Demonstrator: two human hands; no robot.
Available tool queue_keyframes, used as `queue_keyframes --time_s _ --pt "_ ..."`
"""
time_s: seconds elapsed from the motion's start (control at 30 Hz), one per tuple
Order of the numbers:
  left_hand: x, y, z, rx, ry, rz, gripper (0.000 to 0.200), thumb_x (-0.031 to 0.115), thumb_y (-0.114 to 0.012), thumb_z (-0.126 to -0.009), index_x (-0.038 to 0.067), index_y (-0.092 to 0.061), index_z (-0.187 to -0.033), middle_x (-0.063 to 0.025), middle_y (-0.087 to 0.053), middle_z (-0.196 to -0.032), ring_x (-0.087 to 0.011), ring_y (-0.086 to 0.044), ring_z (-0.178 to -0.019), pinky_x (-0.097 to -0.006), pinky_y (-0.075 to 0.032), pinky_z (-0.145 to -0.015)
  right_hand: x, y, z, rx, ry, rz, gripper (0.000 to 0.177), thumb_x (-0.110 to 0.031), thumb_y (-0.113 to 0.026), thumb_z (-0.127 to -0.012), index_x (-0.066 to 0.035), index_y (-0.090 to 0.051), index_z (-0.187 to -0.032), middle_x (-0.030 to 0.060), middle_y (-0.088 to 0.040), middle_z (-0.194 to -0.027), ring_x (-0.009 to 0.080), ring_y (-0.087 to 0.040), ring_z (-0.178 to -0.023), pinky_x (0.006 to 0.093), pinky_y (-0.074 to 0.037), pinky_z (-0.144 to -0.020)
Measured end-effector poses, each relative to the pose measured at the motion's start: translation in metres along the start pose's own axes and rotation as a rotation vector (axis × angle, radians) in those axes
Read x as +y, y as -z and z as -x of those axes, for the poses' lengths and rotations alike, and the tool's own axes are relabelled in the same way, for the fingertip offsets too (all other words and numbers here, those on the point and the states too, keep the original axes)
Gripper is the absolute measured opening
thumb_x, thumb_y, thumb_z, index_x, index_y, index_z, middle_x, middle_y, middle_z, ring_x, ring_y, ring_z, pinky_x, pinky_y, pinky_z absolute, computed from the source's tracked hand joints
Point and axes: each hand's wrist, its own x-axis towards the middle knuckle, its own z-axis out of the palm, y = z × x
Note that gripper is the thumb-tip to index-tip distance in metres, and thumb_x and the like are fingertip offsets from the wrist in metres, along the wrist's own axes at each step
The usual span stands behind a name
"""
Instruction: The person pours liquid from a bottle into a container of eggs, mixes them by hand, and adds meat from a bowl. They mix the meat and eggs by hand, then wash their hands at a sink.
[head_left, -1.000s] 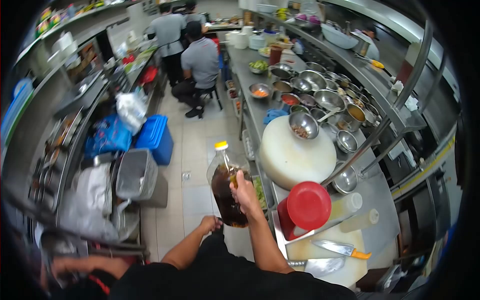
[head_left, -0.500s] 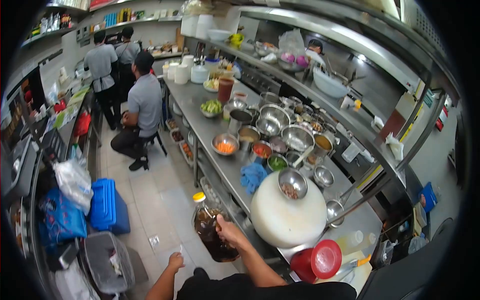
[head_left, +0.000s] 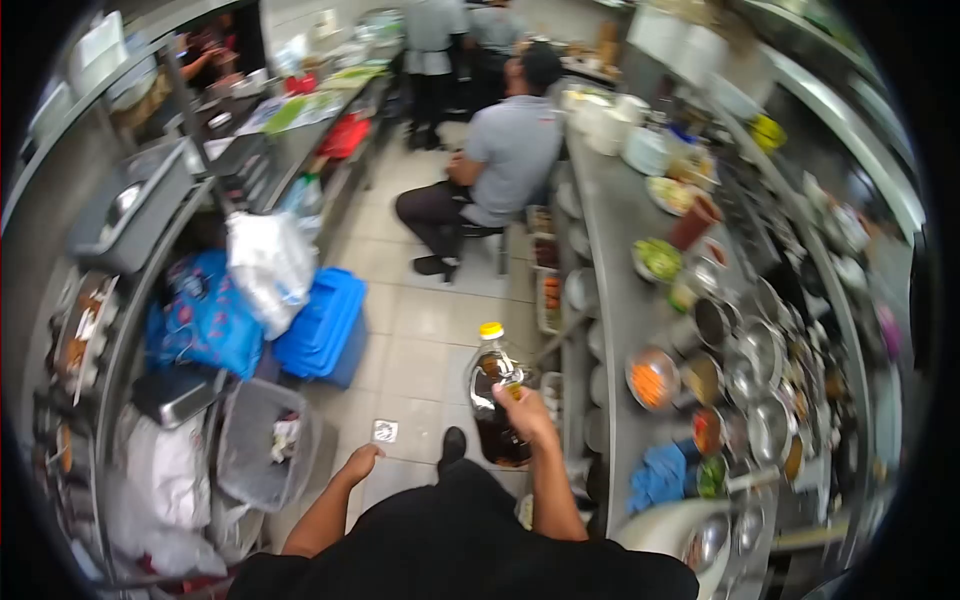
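Observation:
My right hand (head_left: 528, 414) is closed on the side of a large clear bottle (head_left: 492, 395) with a yellow cap and dark brown liquid inside. The bottle stays upright in front of me, above the aisle floor. My left hand (head_left: 362, 463) hangs to the left with its fingers curled in, and I see nothing in it. Below it lies the tiled floor with a small square drain (head_left: 385, 431).
At right a steel counter (head_left: 612, 250) holds bowls, a carrot bowl (head_left: 652, 380) and a blue cloth (head_left: 660, 478). A person (head_left: 505, 150) sits ahead beside the aisle; others stand beyond. A blue bin (head_left: 322, 325) and a grey bin (head_left: 240, 450) stand at left.
My view has swung left and moved along the aisle, so the round white board now sits at the bottom right. The bottle stays in my right hand, now more upright.

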Motion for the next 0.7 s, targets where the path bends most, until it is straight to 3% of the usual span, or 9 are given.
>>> queue_keyframes --time_s 0.03,0.1,0.17,0.23,0.3,0.33,0.5,0.6,0.7 --pt "0.027 0.019 0.007 0.016 0.315 0.095 0.041 0.034 -0.033 -0.089 0.007 -0.06 -0.104 -0.0149 -0.056 -0.113 -0.0246 -0.052 -0.089 -0.0372 -0.044 -0.076 0.001 -0.006 -0.027 -0.041 -0.003 -0.006 0.032 -0.033 -0.062 -0.085 -0.001 -0.063 -0.082 -0.0015 -0.055 -0.069 0.0065 -0.046 -0.063 0.0262 -0.04 -0.058" --pt "0.03 0.047 0.007 0.163 0.513 0.245 0.05 0.042 -0.031 -0.089 0.007 -0.059 -0.11 -0.0129 -0.057 -0.113 -0.0245 -0.051 -0.085 -0.0369 -0.045 -0.07 -0.013 -0.018 -0.079 -0.156 -0.027 -0.054 0.031 -0.032 -0.062 -0.085 -0.001 -0.063 -0.082 -0.0007 -0.056 -0.069 0.0067 -0.046 -0.063 0.0264 -0.04 -0.058" --pt "-0.03 0.075 -0.014 0.213 0.399 0.195 0.047 0.04 -0.036 -0.088 0.006 -0.058 -0.113 -0.0127 -0.057 -0.113 -0.0244 -0.052 -0.087 -0.0373 -0.046 -0.069 -0.044 -0.029 -0.12 -0.216 -0.018 -0.019 0.035 -0.035 -0.061 -0.085 0.0 -0.063 -0.085 0.0009 -0.058 -0.072 0.0076 -0.048 -0.065 0.0271 -0.041 -0.061" --pt "-0.034 0.082 -0.024 0.283 0.34 -0.279 0.042 0.032 -0.041 -0.086 0.005 -0.057 -0.113 -0.0125 -0.057 -0.11 -0.0243 -0.052 -0.088 -0.0412 -0.047 -0.069 -0.063 -0.036 -0.158 -0.253 0.177 0.142 0.04 -0.038 -0.06 -0.085 0.002 -0.063 -0.088 0.0026 -0.059 -0.075 0.0089 -0.05 -0.067 0.0282 -0.043 -0.062" --pt "0.008 0.092 -0.034 0.392 0.669 0.261 0.037 0.022 -0.043 -0.084 0.002 -0.056 -0.113 -0.0138 -0.057 -0.105 -0.0269 -0.052 -0.093 -0.0449 -0.048 -0.071 -0.091 -0.046 -0.192 -0.325 0.125 0.123 0.044 -0.04 -0.058 -0.086 0.003 -0.062 -0.088 0.0052 -0.059 -0.077 0.01 -0.051 -0.069 0.0289 -0.043 -0.065" --pt "0.028 0.086 -0.045 0.611 0.601 0.354 0.034 0.02 -0.041 -0.082 -0.001 -0.057 -0.104 -0.0164 -0.061 -0.082 -0.0264 -0.06 -0.071 -0.0379 -0.049 -0.056 -0.115 -0.051 -0.204 -0.335 0.096 0.089 0.041 -0.041 -0.057 -0.087 0.0 -0.059 -0.084 0.0011 -0.052 -0.069 0.009 -0.045 -0.06 0.0275 -0.039 -0.056" --pt "-0.027 0.072 -0.143 0.575 0.719 0.421 0.054 0.022 -0.043 -0.083 -0.008 -0.037 -0.127 -0.0237 -0.056 -0.103 -0.0281 -0.061 -0.075 -0.0393 -0.052 -0.06 -0.167 -0.084 -0.318 -0.472 -0.098 -0.022 0.055 -0.057 -0.036 -0.091 -0.012 -0.044 -0.06 -0.0032 -0.037 -0.05 0.0097 -0.035 -0.042 0.0248 -0.029 -0.041" --pt "-0.002 0.11 -0.224 0.767 0.769 0.694 0.049 0.021 -0.043 -0.083 -0.009 -0.044 -0.121 -0.0268 -0.057 -0.098 -0.0305 -0.062 -0.078 -0.0404 -0.053 -0.059 -0.211 -0.106 -0.365 -0.428 -0.119 -0.038 0.059 -0.058 -0.03 -0.091 -0.012 -0.041 -0.057 -0.0028 -0.034 -0.048 0.0097 -0.032 -0.041 0.0252 -0.027 -0.041" --pt "-0.003 0.138 -0.317 0.516 0.645 0.388 0.037 0.02 -0.044 -0.083 -0.005 -0.056 -0.109 -0.0241 -0.062 -0.093 -0.0338 -0.062 -0.087 -0.0418 -0.052 -0.065 -0.253 -0.117 -0.416 -0.393 -0.127 -0.003 0.057 -0.057 -0.031 -0.092 -0.011 -0.042 -0.059 -0.003 -0.032 -0.048 0.0089 -0.031 -0.042 0.0244 -0.025 -0.041"
